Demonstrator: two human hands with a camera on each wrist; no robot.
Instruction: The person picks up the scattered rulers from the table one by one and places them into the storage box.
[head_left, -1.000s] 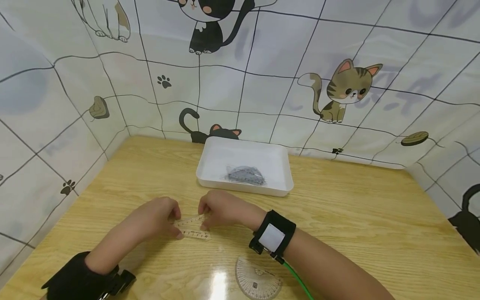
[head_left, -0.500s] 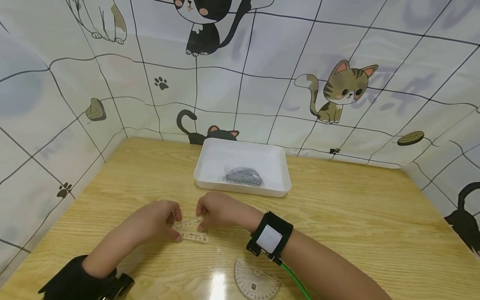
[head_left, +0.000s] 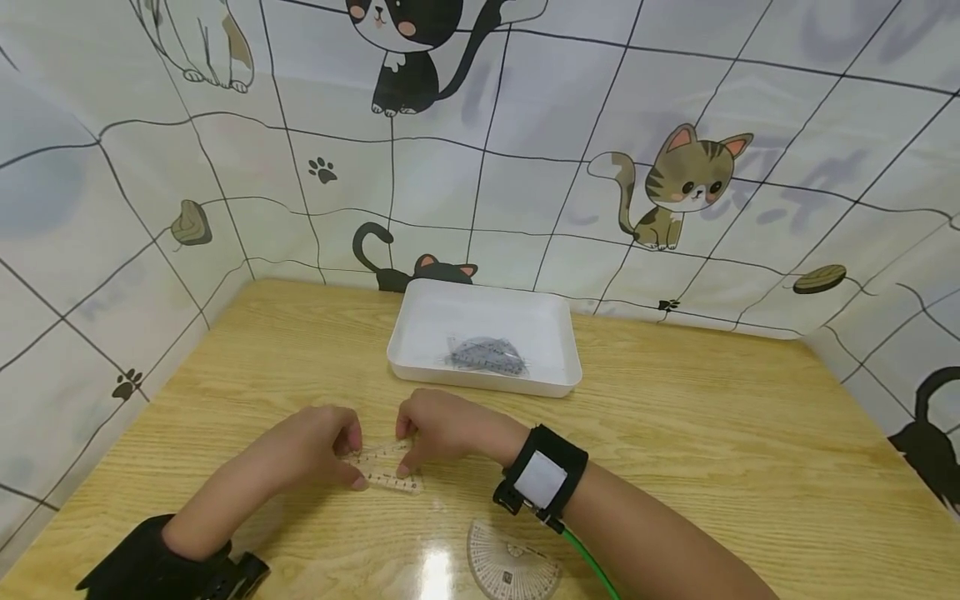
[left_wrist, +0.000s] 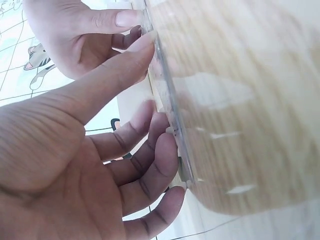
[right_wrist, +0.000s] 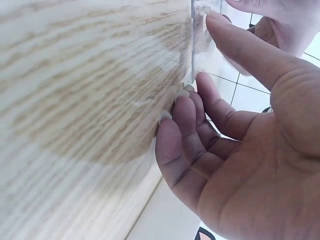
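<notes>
A clear plastic set square [head_left: 393, 481] with printed scales lies flat on the wooden table, between both hands. My left hand [head_left: 318, 446] holds its left end, thumb at the near edge and fingers at the far edge. From the right, my right hand [head_left: 438, 429] grips the other side, its thumb [head_left: 407, 467] over the scaled near strip. In the left wrist view the left thumb [left_wrist: 142, 47] touches the set square's thin edge, and the curled fingers [left_wrist: 165, 155] rest against the tabletop. The right wrist view has the right fingertips [right_wrist: 170, 132] at the table. Parts of the set square are hidden by the hands.
A clear protractor [head_left: 512, 567] lies near the table's front, left of the right forearm. Behind the hands stands a white tray [head_left: 558, 387] with a bagged, dark half-round item [head_left: 487, 356]. A cat-print sheet [head_left: 540, 192] encloses the table. A green cable [head_left: 590, 558] trails from the right wristband.
My right thumb has slid slightly toward the set square's near edge. My left hand keeps its hold with little movement. The head view has shifted a little.
</notes>
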